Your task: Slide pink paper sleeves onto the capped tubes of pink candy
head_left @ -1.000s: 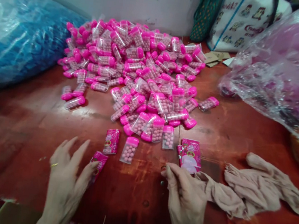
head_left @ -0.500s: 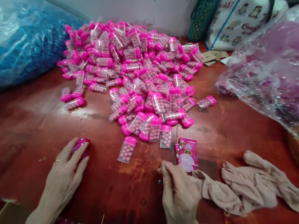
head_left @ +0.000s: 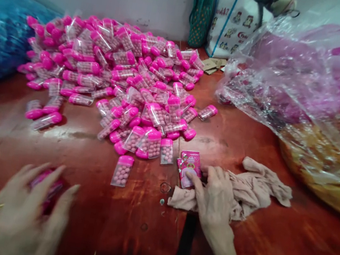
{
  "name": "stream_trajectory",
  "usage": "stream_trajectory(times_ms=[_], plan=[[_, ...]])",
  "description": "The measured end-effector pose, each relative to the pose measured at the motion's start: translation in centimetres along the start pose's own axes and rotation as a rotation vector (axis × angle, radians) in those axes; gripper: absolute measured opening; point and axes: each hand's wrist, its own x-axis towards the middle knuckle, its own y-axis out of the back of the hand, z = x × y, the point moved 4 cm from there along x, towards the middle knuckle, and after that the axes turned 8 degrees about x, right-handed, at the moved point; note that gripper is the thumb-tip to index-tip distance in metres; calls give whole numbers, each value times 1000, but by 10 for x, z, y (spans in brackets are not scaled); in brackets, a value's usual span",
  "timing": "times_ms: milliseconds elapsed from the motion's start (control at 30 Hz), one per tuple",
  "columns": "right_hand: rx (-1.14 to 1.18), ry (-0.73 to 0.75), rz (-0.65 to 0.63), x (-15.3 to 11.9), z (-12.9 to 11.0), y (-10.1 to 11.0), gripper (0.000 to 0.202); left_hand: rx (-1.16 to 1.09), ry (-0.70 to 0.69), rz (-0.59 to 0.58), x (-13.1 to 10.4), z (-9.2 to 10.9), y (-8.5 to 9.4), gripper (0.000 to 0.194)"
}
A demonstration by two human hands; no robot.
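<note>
My left hand (head_left: 31, 209), blurred by motion, is curved over a shiny pink packet (head_left: 47, 188), its fingers and thumb around the sides. At the right, my right hand (head_left: 215, 198) rests with its thumb tip on a small stack of printed pink cards (head_left: 189, 166). Its fingers are apart from the thumb, beside the stack and against a beige cloth sleeve (head_left: 250, 190). Between the hands lies one clear container with a pink cap and pink beads (head_left: 122, 171). A large heap of the same containers (head_left: 127, 70) spreads behind it.
A blue plastic sack (head_left: 8, 31) stands at the far left. Clear plastic with pink contents (head_left: 269, 78) and a yellow bag (head_left: 314, 166) occupy the right. At the back are a white printed bag (head_left: 232, 30), a green dotted holder (head_left: 199, 25) and cardboard pieces (head_left: 213, 64).
The view has turned to the right. My right hand has shifted from the near side of the card stack onto its right part, loosening its pinch. My left hand stays over the pink packet.
</note>
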Motion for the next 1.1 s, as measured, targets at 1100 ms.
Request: stream_trajectory(times_ms=[1100], plan=[[555, -252, 24, 0, 0, 15, 28, -609, -36, -332, 3, 143, -78, 26]])
